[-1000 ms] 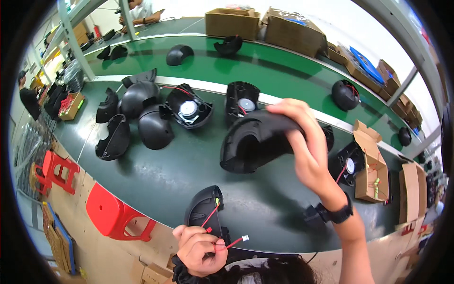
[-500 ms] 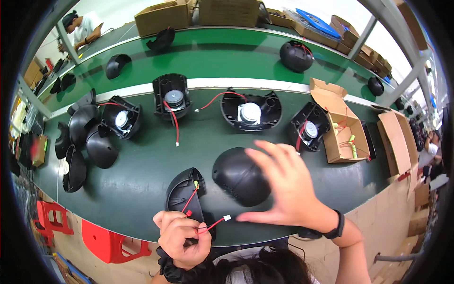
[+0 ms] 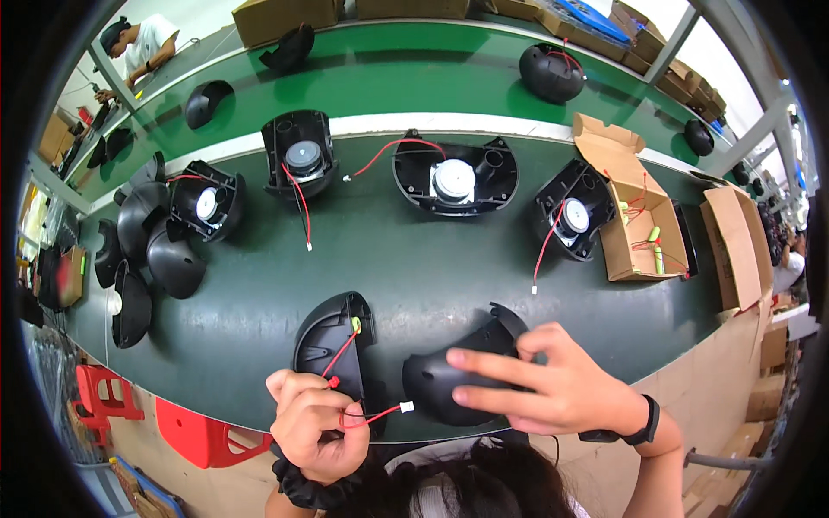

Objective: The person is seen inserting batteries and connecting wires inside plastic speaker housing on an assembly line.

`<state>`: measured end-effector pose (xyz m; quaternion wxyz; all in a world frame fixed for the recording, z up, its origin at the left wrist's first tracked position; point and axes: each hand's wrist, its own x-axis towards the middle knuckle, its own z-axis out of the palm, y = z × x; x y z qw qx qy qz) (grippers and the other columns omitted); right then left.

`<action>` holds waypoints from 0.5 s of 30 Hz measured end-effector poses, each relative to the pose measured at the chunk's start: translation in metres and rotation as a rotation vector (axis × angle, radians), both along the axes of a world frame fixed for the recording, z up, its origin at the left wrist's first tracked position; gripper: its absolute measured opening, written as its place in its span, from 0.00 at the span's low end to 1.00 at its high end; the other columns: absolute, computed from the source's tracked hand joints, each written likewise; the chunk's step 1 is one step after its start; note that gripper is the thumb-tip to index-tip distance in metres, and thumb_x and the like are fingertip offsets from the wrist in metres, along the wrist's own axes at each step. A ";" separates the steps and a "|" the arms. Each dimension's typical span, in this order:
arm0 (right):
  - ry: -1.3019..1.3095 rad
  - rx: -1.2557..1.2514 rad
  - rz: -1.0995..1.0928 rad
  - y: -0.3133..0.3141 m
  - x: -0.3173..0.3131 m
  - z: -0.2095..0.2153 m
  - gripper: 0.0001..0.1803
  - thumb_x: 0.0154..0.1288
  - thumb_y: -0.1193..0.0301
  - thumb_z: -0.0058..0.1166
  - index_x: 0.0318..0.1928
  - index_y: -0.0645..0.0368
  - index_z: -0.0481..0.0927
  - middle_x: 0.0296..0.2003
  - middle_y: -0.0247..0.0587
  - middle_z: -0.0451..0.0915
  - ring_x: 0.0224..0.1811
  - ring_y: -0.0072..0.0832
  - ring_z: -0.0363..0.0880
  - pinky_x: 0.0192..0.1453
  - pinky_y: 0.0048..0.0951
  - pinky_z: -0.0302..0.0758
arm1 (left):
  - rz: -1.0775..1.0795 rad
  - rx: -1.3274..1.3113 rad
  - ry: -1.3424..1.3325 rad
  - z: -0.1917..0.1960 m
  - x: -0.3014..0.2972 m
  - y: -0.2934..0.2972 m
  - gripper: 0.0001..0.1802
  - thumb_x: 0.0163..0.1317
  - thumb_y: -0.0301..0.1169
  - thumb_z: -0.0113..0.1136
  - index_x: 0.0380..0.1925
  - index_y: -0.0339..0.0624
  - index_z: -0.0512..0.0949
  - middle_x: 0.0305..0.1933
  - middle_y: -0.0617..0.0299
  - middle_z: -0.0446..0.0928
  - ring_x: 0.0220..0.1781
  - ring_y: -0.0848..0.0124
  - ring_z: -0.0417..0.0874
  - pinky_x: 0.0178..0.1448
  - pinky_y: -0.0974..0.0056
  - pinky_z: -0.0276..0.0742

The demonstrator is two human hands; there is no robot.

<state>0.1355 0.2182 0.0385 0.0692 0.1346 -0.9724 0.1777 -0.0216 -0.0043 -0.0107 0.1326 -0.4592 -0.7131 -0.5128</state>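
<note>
My left hand is closed, its fingers pinching a red and black wire that ends in a small white plug. Behind that hand lies an open black plastic half-shell, with a small yellow-green part inside its upper end and the red lead running from there to my fingers. My right hand grips a rounded black plastic shell near the table's front edge. Two fingers lie over its domed top; the thumb is hidden. The shell is tilted.
Along the far side of the dark green table stand several black shells with speakers. Stacked shells are at left. An open carton holds green cells with wires. Beyond runs a green conveyor; a person works far left.
My right hand has come down onto the rounded shell, which has turned and shifted toward me. My left hand still pinches the wire. The whole view has shifted slightly.
</note>
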 end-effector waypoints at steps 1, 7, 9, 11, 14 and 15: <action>0.071 0.059 -0.005 -0.003 0.006 -0.003 0.31 0.44 0.68 0.55 0.56 0.43 0.76 0.65 0.26 0.67 0.38 0.27 0.62 0.47 0.26 0.67 | -0.005 0.001 0.003 0.001 -0.001 0.002 0.11 0.42 0.18 0.62 0.17 0.45 0.69 0.21 0.66 0.75 0.25 0.66 0.71 0.43 0.62 0.61; 0.308 0.156 -0.004 -0.008 0.025 -0.023 0.21 0.46 0.72 0.58 0.42 0.34 0.73 0.50 0.19 0.71 0.41 0.26 0.63 0.49 0.31 0.68 | -0.031 -0.003 -0.003 0.003 0.001 0.005 0.12 0.41 0.19 0.63 0.17 0.46 0.69 0.21 0.67 0.76 0.25 0.67 0.72 0.43 0.62 0.60; 0.393 0.095 0.064 -0.002 0.031 -0.039 0.25 0.43 0.74 0.61 0.44 0.34 0.72 0.45 0.24 0.69 0.43 0.29 0.62 0.52 0.36 0.71 | -0.073 -0.013 -0.002 0.004 0.002 0.007 0.13 0.41 0.19 0.64 0.17 0.47 0.69 0.22 0.68 0.76 0.26 0.67 0.73 0.42 0.62 0.60; 0.299 -0.108 -0.009 -0.006 0.032 -0.047 0.29 0.43 0.75 0.63 0.47 0.36 0.70 0.44 0.29 0.67 0.46 0.34 0.62 0.54 0.40 0.73 | -0.114 -0.033 -0.004 0.006 0.004 0.010 0.13 0.41 0.20 0.65 0.17 0.48 0.69 0.23 0.69 0.76 0.26 0.68 0.73 0.42 0.62 0.60; 0.211 -0.463 -0.102 -0.010 0.029 -0.052 0.35 0.43 0.70 0.70 0.54 0.48 0.68 0.46 0.38 0.67 0.49 0.40 0.65 0.58 0.46 0.71 | -0.193 -0.081 0.014 0.008 0.008 0.012 0.15 0.41 0.21 0.68 0.17 0.49 0.69 0.25 0.72 0.77 0.28 0.69 0.75 0.42 0.62 0.61; 0.211 -0.573 -0.130 -0.010 0.026 -0.055 0.37 0.43 0.69 0.72 0.55 0.50 0.68 0.47 0.39 0.67 0.49 0.41 0.65 0.58 0.46 0.70 | -0.219 -0.100 0.019 0.008 0.009 0.013 0.15 0.41 0.21 0.68 0.16 0.49 0.69 0.25 0.72 0.77 0.28 0.69 0.75 0.41 0.62 0.61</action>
